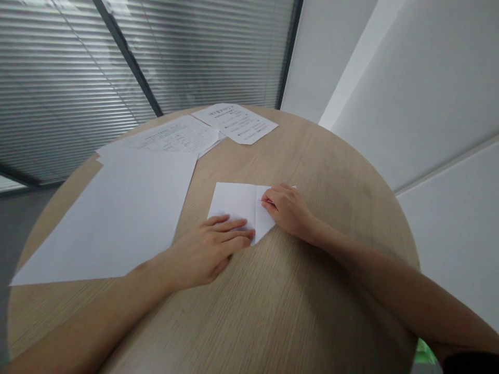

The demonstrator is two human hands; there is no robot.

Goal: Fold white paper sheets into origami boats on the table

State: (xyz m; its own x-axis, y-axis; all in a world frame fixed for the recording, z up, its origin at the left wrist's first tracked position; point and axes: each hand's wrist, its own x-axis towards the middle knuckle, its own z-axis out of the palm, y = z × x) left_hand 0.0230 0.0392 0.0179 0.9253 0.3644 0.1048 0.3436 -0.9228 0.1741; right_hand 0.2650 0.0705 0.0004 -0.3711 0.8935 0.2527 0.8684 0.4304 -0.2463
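Observation:
A small white sheet of paper (235, 199) lies in the middle of the round table, with a crease running down it right of its centre. Its lower right edge slants. My left hand (218, 241) rests on the paper's lower left part, fingers stretched out and pressing it flat. At the paper's right side, my right hand (287, 208) has its thumb and fingers pinched together on the paper near the crease. The palm hides the right part of the sheet.
A large blank white sheet (128, 208) covers the table's left side. Behind it lie printed sheets with a grid (175, 136) and a page of printed text (237, 122). The wooden table (331, 171) has a curved edge. Window blinds (210, 47) and a white wall (429, 93) stand beyond.

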